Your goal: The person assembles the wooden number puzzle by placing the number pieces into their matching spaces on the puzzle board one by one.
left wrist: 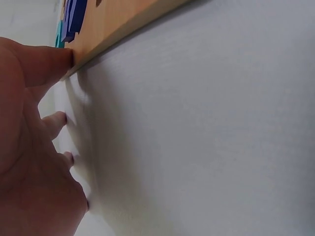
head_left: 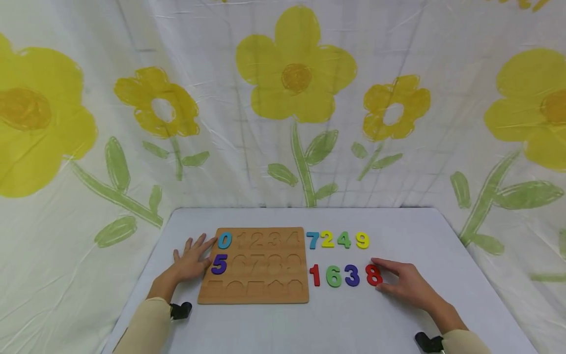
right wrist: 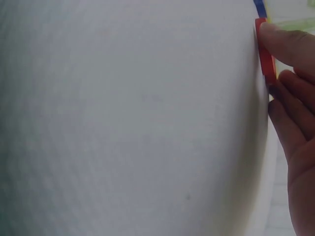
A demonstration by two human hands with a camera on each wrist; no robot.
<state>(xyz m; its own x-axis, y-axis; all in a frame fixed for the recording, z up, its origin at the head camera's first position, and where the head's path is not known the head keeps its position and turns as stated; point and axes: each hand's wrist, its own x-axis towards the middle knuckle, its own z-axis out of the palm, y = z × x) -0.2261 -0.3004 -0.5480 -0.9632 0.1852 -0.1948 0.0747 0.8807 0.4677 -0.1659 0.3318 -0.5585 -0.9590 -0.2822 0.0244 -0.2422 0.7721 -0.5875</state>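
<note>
A wooden number board (head_left: 269, 295) lies on the table, with a blue 0 (head_left: 224, 241) and a purple 5 (head_left: 219, 264) in its left column. My left hand (head_left: 190, 265) rests at the board's left edge, fingers spread; in the left wrist view its thumb (left wrist: 49, 61) touches the board's side. To the right of the board, my right hand (head_left: 404, 282) pinches a red 8 (head_left: 374, 275) between thumb and index finger, from top and bottom. In the right wrist view the thumb (right wrist: 285, 44) presses against the red 8's edge (right wrist: 266, 56).
Beside the board's upper right sit a blue 7 (head_left: 312, 240), yellow 2 (head_left: 327, 239), green 4 (head_left: 344, 240) and yellow 9 (head_left: 362, 240). Below them are a red 1 (head_left: 315, 275), green 6 (head_left: 333, 276) and purple 3 (head_left: 352, 275). A flowered curtain (head_left: 247, 147) hangs behind the white table (head_left: 353, 324).
</note>
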